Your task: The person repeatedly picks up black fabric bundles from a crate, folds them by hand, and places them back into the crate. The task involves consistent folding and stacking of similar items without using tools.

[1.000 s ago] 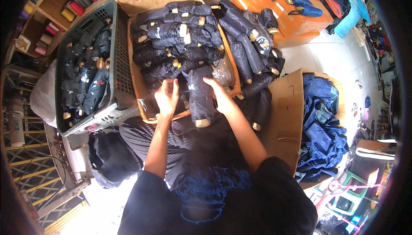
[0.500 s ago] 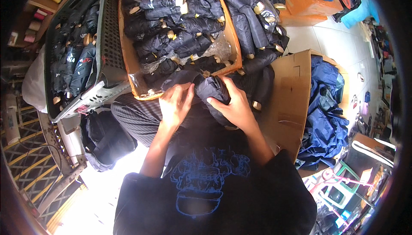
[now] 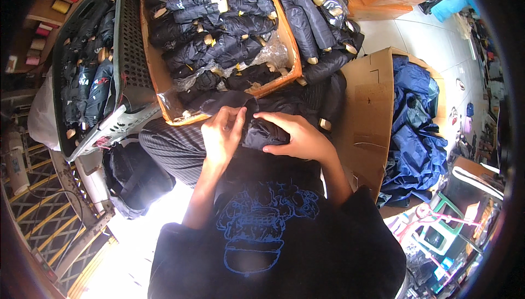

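Above my lap, my right hand (image 3: 301, 138) is wrapped round a rolled black folding umbrella (image 3: 262, 134), thumb on the near side and fingers on the far side. The umbrella's end faces up toward me. Close on its left, my left hand (image 3: 220, 135) is closed in a pinch on a loose black fabric flap (image 3: 227, 101) that stretches beside the roll. The flap's lower part is hidden behind my fingers. Just beyond my hands, an orange-edged cardboard box (image 3: 292, 77) holds several similar black umbrellas with pale handle ends.
A grey-green plastic basket (image 3: 136, 77) with more umbrellas stands at left. Further umbrellas (image 3: 309, 28) are piled right of the box. On the right, a cardboard carton (image 3: 366, 118) holds blue fabric (image 3: 413, 140). A black bag (image 3: 131, 176) lies by my left knee.
The umbrella has tipped and turned in my hands and come slightly nearer to me. My right hand has shifted a little lower and to the right around it; my left hand keeps its pinch.
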